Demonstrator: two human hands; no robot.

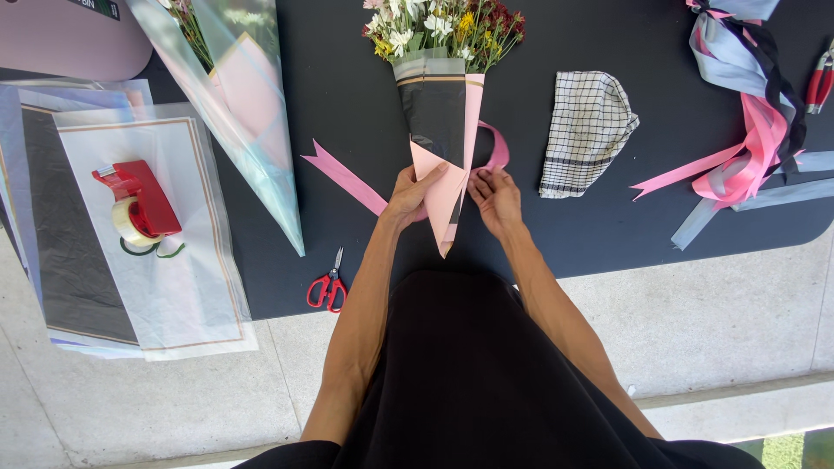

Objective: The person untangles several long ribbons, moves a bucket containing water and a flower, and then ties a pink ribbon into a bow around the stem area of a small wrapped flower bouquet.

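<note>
Bouquet (441, 104), wrapped in a black and pink paper cone, lies on the dark mat (347, 104) with its flowers at the far end and its tip pointing near. I see my left hand (411, 193) clamped on the cone's narrow part, while my right hand (495, 198) pinches the pink ribbon (347, 178) just beside it. That ribbon runs under the cone, one tail out left, a loop on the right. Red scissors (327, 287) lie near-left, a checked cloth (587, 130) to the right.
</note>
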